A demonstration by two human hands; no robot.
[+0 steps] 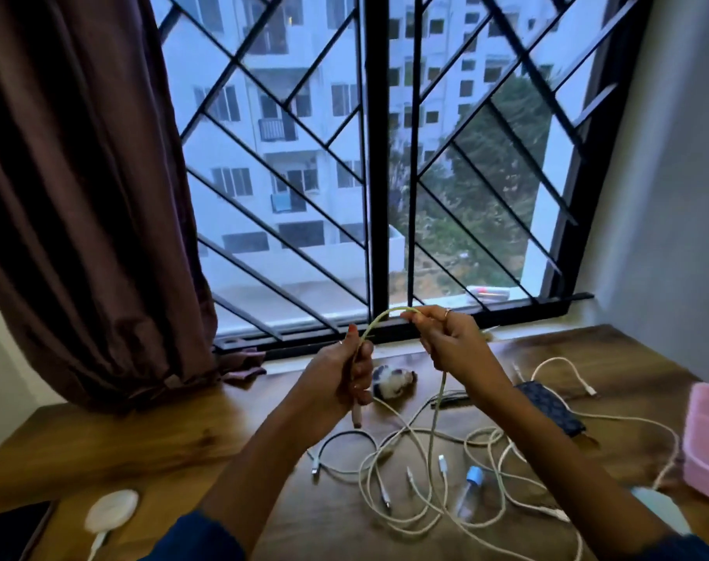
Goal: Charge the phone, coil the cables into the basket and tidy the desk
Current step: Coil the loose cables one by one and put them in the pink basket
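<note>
At 7 o'clock on the bench (pixel 102 435), nearest, the phone (pixel 11 528) lies dark beside a white charger puck (pixel 112 510). Toward 5 o'clock the loose cables (pixel 425 471) sprawl in a tangle, with a small bottle (pixel 468 493) among them. The pink basket (pixel 706 443) sits at 3 o'clock, well apart from the tangle. At centre, both hands are raised: the left hand (pixel 344 382) grips one cable (pixel 439 402) near its plug, fingers curled round it, while the right hand (pixel 451 340) pinches the same cable farther along, an arch between them. The cable looks light, limp and springy; it is best held near the plug and fed into loops. Beyond, the window (pixel 369 155).
</note>
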